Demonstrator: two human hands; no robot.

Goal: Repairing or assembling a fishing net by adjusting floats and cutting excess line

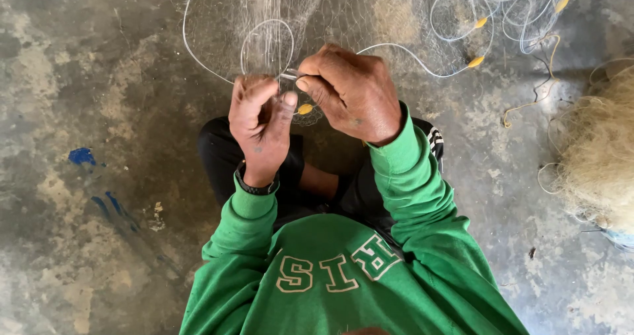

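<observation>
Your left hand [259, 122] and right hand [350, 90] both pinch the fine fishing net [277, 18] and its white line [396, 49] close together just above your lap, by a yellow float [304, 109], keeping the mesh taut over the concrete floor [99, 110].

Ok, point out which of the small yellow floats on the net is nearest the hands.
The yellow float just below the left hand thumb and right hand fingertips. The other floats lie far off at upper right along the white line.
</observation>
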